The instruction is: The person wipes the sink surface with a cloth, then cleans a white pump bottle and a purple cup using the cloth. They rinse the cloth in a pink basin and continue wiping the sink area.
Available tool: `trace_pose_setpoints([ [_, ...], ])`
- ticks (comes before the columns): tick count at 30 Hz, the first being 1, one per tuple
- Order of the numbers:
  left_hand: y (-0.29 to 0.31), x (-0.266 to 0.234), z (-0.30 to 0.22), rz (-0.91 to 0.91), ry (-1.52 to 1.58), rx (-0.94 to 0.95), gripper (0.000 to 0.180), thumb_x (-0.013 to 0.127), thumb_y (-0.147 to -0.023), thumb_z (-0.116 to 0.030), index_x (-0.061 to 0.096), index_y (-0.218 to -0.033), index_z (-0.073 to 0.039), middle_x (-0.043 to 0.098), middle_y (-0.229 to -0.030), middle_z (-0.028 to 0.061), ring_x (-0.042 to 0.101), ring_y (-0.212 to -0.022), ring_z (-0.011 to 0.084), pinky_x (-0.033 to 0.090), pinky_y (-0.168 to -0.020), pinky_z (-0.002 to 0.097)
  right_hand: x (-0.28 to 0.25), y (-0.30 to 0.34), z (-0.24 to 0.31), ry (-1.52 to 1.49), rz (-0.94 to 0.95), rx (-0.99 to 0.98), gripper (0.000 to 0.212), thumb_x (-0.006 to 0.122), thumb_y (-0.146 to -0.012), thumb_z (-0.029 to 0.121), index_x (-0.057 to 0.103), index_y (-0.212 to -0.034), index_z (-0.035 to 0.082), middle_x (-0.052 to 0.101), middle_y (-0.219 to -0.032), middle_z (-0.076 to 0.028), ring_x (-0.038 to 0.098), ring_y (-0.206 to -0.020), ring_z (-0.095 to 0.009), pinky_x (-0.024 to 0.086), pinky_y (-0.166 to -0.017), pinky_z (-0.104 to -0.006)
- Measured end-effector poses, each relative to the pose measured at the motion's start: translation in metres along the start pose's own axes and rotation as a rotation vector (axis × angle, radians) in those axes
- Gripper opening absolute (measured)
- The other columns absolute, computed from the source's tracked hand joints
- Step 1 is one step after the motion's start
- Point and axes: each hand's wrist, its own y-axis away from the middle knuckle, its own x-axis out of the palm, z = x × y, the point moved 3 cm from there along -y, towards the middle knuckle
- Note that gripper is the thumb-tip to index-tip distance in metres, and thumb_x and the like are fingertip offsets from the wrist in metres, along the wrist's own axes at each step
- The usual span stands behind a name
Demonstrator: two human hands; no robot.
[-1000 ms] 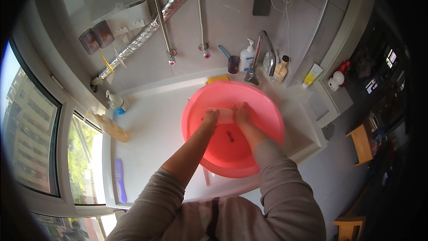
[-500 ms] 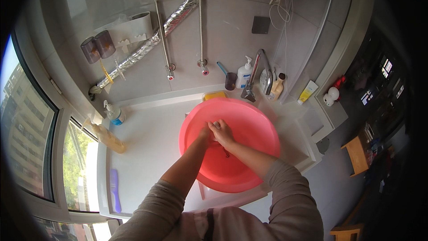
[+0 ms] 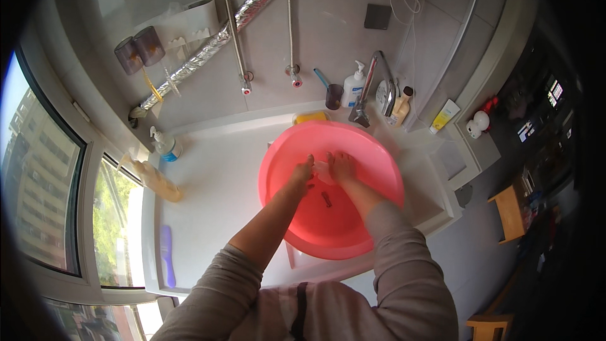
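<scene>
Inside the round pink plastic basin (image 3: 379, 164), the left hand (image 3: 302, 175) and right hand (image 3: 341, 165) have drawn slightly apart since a moment ago, fingers pinching a pale cloth (image 3: 323, 172) stretched between them; washing continues.

Basin (image 3: 328, 227) under my fingers (image 3: 308, 165): smooth glossy pink plastic. Tabletop (image 3: 214, 189): white, smooth, semi-gloss. Wall duct (image 3: 208, 50): crinkled shiny metal foil. Tap (image 3: 369, 91): polished metal. My sleeves (image 3: 404, 265): soft matt grey cloth. Soap dispenser (image 3: 355, 88): white plastic.
</scene>
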Motion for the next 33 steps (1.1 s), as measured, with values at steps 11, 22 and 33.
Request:
trace_pose_setpoints([
  [11,-0.023,-0.015,0.007,-0.035,-0.058,0.159,0.046,0.044,-0.098,-0.043,0.054,-0.113,0.0,0.06,-0.089,0.0114,0.061,-0.081,0.02,0.051,-0.072,0.0366,-0.077,0.005,0.051,-0.191,0.665,-0.18,0.038,0.069,-0.079,0.032,0.064,-0.111,0.012,0.063,-0.115,-0.011,0.059,-0.104,-0.027,0.046,-0.089,-0.0455],
  [22,0.017,0.019,-0.016,0.614,0.174,-0.072,0.077,0.015,-0.095,-0.065,0.049,-0.122,-0.002,0.058,-0.114,0.0132,0.056,-0.106,0.0284,0.042,-0.098,0.0436,-0.167,-0.003,0.023,-1.344,0.209,0.067,0.019,0.065,-0.087,0.015,0.063,-0.096,-0.002,0.061,-0.097,-0.009,0.062,-0.088,-0.017,0.052,-0.074,-0.0301],
  [33,0.007,-0.004,-0.008,0.678,0.099,-0.093,0.028,0.036,-0.103,-0.03,0.051,-0.108,-0.008,0.057,-0.09,0.0056,0.056,-0.077,0.0182,0.049,-0.067,0.0332,-0.214,0.059,0.038,-0.728,0.213,-0.397,0.024,0.06,-0.085,0.012,0.064,-0.106,0.003,0.058,-0.116,-0.013,0.054,-0.108,-0.031,0.047,-0.088,-0.0405],
])
